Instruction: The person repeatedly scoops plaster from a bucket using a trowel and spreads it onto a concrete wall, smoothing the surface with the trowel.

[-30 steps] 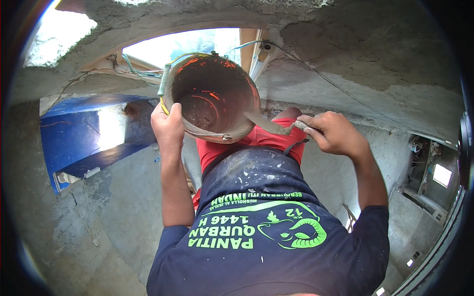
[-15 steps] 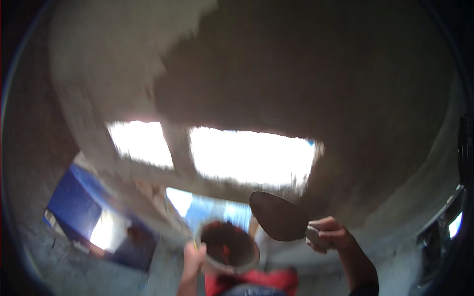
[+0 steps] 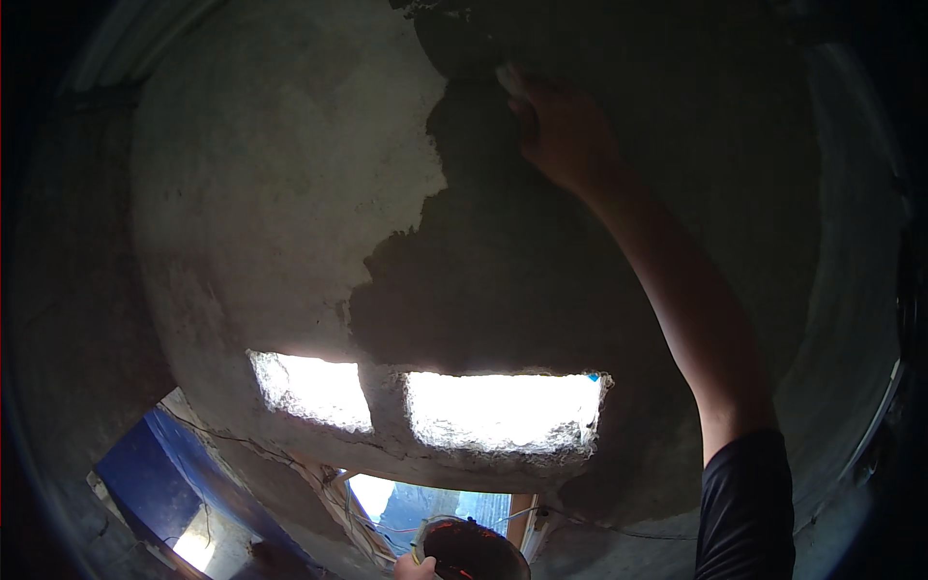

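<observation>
Bucket point(image 3: 478, 553) below two bright openings point(image 3: 501, 411)

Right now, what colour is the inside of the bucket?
The bucket is dark inside, with orange-red marks; the head view shows it best.

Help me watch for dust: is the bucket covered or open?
Open: the bucket in the left hand shows no lid, and its dark, red-streaked inside is visible.

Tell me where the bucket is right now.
In the head view, the bucket is at the bottom edge, near the middle, held at its left side by the left hand, below the larger bright wall opening.
</observation>
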The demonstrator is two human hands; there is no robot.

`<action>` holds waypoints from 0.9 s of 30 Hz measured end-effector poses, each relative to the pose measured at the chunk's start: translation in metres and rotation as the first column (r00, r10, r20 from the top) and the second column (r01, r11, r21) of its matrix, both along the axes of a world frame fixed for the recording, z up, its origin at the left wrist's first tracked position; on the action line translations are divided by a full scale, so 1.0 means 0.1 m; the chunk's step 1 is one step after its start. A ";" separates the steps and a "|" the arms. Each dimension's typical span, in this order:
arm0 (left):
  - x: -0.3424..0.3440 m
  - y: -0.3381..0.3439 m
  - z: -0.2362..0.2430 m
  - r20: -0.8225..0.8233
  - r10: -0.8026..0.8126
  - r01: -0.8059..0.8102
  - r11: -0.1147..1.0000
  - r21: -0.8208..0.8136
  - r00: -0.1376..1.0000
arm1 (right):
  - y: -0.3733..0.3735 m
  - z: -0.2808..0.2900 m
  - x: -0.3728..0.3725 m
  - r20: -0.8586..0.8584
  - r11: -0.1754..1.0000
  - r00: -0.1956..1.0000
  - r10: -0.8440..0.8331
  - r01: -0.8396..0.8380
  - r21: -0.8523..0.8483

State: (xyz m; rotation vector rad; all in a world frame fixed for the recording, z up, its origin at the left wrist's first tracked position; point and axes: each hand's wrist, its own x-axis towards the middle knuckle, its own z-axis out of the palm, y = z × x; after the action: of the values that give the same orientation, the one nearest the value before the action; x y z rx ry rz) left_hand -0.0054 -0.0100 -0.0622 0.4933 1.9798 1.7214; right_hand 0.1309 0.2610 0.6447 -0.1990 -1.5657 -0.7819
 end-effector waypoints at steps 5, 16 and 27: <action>-0.12 -0.07 -0.11 -0.046 -0.195 0.192 0.979 -0.067 0.980 | -0.25 0.34 0.01 0.066 0.978 0.982 -0.179 0.185 -0.092; 0.20 -0.08 0.74 -0.074 0.026 -0.041 0.978 -0.206 0.997 | -0.37 0.18 0.29 0.087 0.999 0.995 -0.047 0.046 0.004; 0.32 -0.27 0.63 -0.102 -0.011 0.001 0.995 -0.098 0.995 | -0.40 -0.38 0.48 0.269 0.970 0.941 -0.207 0.234 -0.068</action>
State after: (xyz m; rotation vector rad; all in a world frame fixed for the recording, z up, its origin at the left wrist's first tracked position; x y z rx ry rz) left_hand 0.0267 -0.0373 0.0013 0.5628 2.1205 1.6159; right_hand 0.1789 0.2207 0.6070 -0.3622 -1.8551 -0.9347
